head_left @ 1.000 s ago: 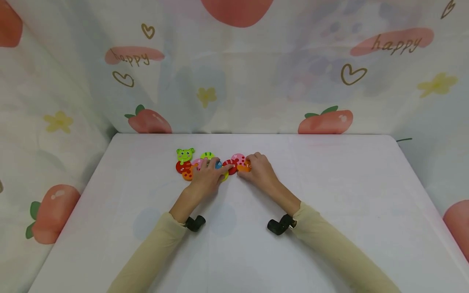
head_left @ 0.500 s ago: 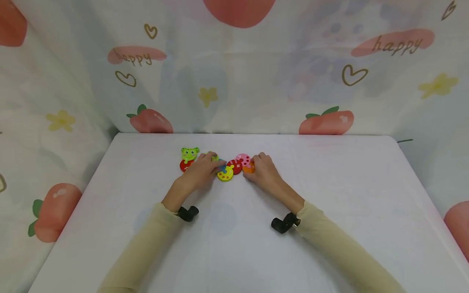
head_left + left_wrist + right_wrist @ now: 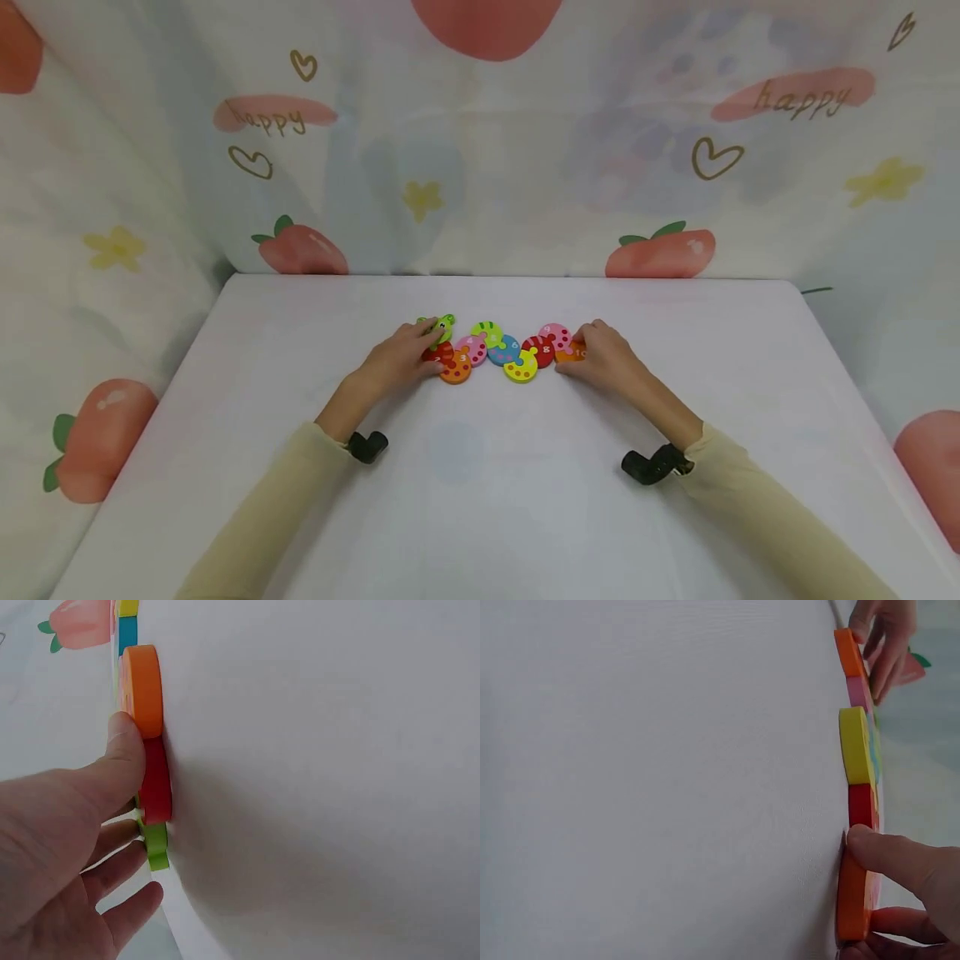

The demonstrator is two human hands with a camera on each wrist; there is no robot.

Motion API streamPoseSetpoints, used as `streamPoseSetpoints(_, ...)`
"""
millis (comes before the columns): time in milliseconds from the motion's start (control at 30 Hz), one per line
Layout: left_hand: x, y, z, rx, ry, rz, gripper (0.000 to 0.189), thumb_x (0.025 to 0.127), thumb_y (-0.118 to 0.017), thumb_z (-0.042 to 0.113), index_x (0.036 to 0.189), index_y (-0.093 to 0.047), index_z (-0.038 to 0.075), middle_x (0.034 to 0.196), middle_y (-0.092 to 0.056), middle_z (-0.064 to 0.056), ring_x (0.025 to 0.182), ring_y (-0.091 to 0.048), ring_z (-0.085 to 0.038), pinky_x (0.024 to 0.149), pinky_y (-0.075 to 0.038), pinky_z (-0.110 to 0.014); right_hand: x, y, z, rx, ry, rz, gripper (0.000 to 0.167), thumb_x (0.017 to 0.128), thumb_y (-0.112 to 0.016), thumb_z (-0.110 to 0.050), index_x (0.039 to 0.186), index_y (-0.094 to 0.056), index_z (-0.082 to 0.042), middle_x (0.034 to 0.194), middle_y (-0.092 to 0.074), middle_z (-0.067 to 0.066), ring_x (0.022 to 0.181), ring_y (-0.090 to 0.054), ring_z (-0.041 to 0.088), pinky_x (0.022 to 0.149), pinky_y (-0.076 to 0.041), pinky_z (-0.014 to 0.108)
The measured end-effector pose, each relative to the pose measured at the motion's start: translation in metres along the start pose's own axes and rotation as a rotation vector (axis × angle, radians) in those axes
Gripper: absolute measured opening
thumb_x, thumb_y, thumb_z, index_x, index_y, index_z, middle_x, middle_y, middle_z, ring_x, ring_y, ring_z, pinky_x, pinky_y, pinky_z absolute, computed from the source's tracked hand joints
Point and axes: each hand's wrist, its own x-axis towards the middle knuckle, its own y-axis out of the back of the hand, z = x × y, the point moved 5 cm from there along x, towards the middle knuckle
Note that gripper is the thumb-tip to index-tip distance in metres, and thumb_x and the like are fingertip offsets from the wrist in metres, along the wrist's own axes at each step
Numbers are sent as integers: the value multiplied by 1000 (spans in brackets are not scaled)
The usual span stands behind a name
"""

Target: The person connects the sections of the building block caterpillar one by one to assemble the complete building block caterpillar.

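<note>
A caterpillar number puzzle (image 3: 505,350) of linked round pieces lies flat on the white table in a zigzag. At its left end, my left hand (image 3: 393,357) holds the green head piece (image 3: 446,327) and the red piece (image 3: 155,784) below it. The thumb lies at the red piece beside the orange piece (image 3: 146,690), the fingers behind. My right hand (image 3: 609,357) pinches the orange tail piece (image 3: 853,896) at the other end. Between the hands show pink, green, blue, yellow (image 3: 521,367) and red pieces, linked together. The fingers partly cover both end pieces.
The white table (image 3: 480,500) runs up to a patterned cloth backdrop (image 3: 480,167) with strawberries and hearts. Another cloth side (image 3: 112,317) hangs at the left. Black wrist cameras (image 3: 656,464) sit at both wrists.
My left hand has shifted from the puzzle's middle pieces to its head end. The whole puzzle has slid right, with the right hand moving right on its tail piece.
</note>
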Motion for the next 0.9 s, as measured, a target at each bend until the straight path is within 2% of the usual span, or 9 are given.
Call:
streamPoseSetpoints(233,-4,-2,5,29,-17,71,69,85,-69,40,145,-46,15,154,-39,-9,136,-44,-28,108,-44,-43,-5,-1,-2,-48,-7,-25,52,78,-81,-29,109,-61,8,97,-57,17,89,-54,27,77,-53,36)
streamPoseSetpoints(467,-2,-2,3,9,-18,84,69,83,-71,40,144,-48,17,153,-41,-9,137,-43,-27,108,-44,-43,-6,-1,-7,-106,-18,-46,50,78,-81,-29,105,-61,8,89,-53,15,82,-50,24,66,-46,27)
streamPoseSetpoints(667,0,0,5,29,-20,81,70,83,-70,41,145,-47,17,154,-40,-8,139,-41,-28,109,-43,-44,-7,3,-6,-112,-13,-28,51,79,-81,-29,107,-60,9,90,-53,15,82,-49,24,66,-45,28)
streamPoseSetpoints(900,-3,1,6,18,-27,96,70,83,-69,40,145,-46,15,154,-39,-10,139,-41,-30,110,-42,-45,-6,3,-5,-111,-22,-23,51,80,-80,-29,107,-60,9,91,-54,16,82,-51,25,69,-47,29)
